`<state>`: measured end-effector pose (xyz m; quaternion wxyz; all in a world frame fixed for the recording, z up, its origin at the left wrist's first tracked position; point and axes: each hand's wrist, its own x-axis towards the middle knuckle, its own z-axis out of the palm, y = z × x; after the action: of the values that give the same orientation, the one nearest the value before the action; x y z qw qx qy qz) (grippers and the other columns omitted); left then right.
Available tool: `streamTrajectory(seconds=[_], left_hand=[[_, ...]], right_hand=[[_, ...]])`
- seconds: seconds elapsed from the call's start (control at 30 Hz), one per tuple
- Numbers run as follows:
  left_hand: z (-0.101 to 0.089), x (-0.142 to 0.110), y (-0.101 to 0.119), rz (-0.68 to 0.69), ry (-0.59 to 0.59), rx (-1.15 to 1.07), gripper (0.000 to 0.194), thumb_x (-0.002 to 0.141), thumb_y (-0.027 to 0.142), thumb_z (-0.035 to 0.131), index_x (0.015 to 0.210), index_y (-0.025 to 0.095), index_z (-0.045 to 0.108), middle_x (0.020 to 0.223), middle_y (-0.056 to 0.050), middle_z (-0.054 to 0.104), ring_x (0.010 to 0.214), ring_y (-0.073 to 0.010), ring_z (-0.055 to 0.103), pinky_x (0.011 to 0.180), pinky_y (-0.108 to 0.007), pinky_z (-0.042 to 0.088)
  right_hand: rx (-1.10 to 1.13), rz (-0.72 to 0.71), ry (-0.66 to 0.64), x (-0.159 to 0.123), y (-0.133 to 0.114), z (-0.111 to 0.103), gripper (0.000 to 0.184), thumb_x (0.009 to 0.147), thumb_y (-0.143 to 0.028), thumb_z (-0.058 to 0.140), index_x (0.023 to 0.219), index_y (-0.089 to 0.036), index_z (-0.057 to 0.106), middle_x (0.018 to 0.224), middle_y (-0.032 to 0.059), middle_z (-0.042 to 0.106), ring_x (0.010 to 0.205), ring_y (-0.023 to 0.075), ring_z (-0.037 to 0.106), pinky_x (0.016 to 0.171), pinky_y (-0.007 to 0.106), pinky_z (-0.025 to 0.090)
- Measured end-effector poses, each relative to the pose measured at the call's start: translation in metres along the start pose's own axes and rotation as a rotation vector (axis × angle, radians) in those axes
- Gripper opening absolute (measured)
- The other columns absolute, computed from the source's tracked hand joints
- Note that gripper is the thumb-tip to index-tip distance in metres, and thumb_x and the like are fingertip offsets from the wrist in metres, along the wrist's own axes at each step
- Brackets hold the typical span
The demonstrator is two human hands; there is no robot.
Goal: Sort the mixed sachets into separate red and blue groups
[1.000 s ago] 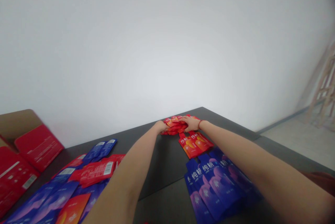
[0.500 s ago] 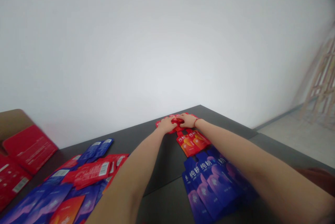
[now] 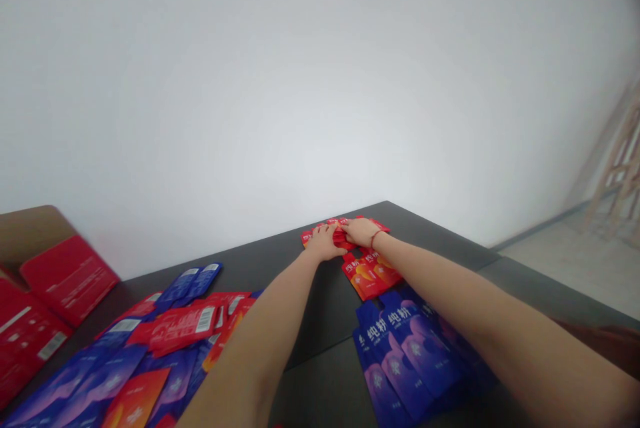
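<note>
At the far end of the dark table, both my hands are on a group of red packets (image 3: 345, 243). My left hand (image 3: 324, 243) lies over their left side with fingers spread and thumb stretched toward the right. Facing it, my right hand (image 3: 361, 231) is closed on the packets, its fingertips partly hidden among them. Just nearer, overlapping red-and-orange packets (image 3: 364, 279) lie face up below my right wrist. Closer still is a fanned row of blue-purple packets (image 3: 400, 355), partly covered by my right forearm.
A mixed pile of red packets (image 3: 183, 329) and blue packets (image 3: 193, 283) covers the left of the table (image 3: 280, 255). Beside it stands an open red cardboard box (image 3: 70, 278). A white wall (image 3: 310, 81) runs behind, and a wooden rack (image 3: 623, 168) stands at far right.
My left hand has spread its fingers flatter over the red packets. My right hand has shifted slightly right, its fingers more bunched. The view has moved slightly.
</note>
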<state>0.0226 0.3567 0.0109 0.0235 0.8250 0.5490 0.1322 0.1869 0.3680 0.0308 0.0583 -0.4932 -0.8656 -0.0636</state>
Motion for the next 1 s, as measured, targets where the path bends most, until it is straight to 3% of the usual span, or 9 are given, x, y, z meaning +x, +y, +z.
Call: streamTrajectory(seconds=[0.23,0.4,0.53,0.63,0.83,1.0], left_hand=[[0.003,-0.011,0.005,-0.015,0.103,0.006,0.079,0.07,0.041,0.07,0.138,0.023,0.035,0.141,-0.011,0.04,0.13,-0.0319,0.033,0.106,-0.043,0.028],[0.008,-0.024,0.009,-0.024,0.205,0.003,0.064,0.077,0.038,0.068,0.133,0.025,0.039,0.147,-0.008,0.032,0.133,-0.0275,0.029,0.108,-0.043,0.025],[0.009,-0.024,0.009,-0.03,0.217,0.006,0.06,0.077,0.037,0.068,0.13,0.024,0.042,0.145,-0.008,0.034,0.134,-0.0275,0.028,0.109,-0.044,0.025],[0.006,-0.021,0.008,-0.028,0.197,0.012,0.064,0.075,0.041,0.069,0.13,0.023,0.042,0.142,-0.01,0.04,0.131,-0.0292,0.032,0.107,-0.044,0.028],[0.002,-0.017,0.005,-0.007,0.151,0.018,0.062,0.079,0.05,0.063,0.131,0.023,0.041,0.142,-0.009,0.041,0.133,-0.0297,0.029,0.106,-0.046,0.03],[0.003,-0.018,0.007,-0.03,0.133,0.033,0.054,0.084,0.041,0.06,0.131,0.024,0.039,0.143,-0.01,0.04,0.135,-0.029,0.027,0.104,-0.05,0.031]], right_hand=[[-0.028,-0.065,0.022,-0.01,0.003,-0.001,0.032,0.092,-0.022,0.04,0.116,-0.016,0.06,0.104,0.0166,0.069,0.094,0.0281,0.064,0.082,0.038,0.047],[-0.014,-0.153,0.049,-0.024,0.008,-0.001,0.034,0.093,-0.027,0.042,0.123,-0.017,0.056,0.113,0.015,0.066,0.102,0.0272,0.061,0.087,0.037,0.045],[0.041,-0.204,0.067,-0.028,0.013,-0.003,0.036,0.089,-0.029,0.049,0.123,-0.019,0.057,0.121,0.0141,0.062,0.109,0.0275,0.057,0.091,0.038,0.043],[0.109,-0.233,0.074,-0.027,0.023,-0.006,0.048,0.085,-0.032,0.056,0.13,-0.02,0.052,0.129,0.0118,0.057,0.114,0.0271,0.054,0.095,0.037,0.041],[0.248,-0.115,0.067,-0.02,0.056,0.002,0.043,0.092,-0.03,0.041,0.132,-0.016,0.051,0.136,0.0106,0.052,0.125,0.0246,0.045,0.106,0.037,0.032],[0.338,-0.042,-0.003,-0.017,0.068,0.018,0.052,0.089,-0.044,0.048,0.136,-0.022,0.048,0.14,0.0091,0.048,0.128,0.0284,0.043,0.108,0.04,0.031]])
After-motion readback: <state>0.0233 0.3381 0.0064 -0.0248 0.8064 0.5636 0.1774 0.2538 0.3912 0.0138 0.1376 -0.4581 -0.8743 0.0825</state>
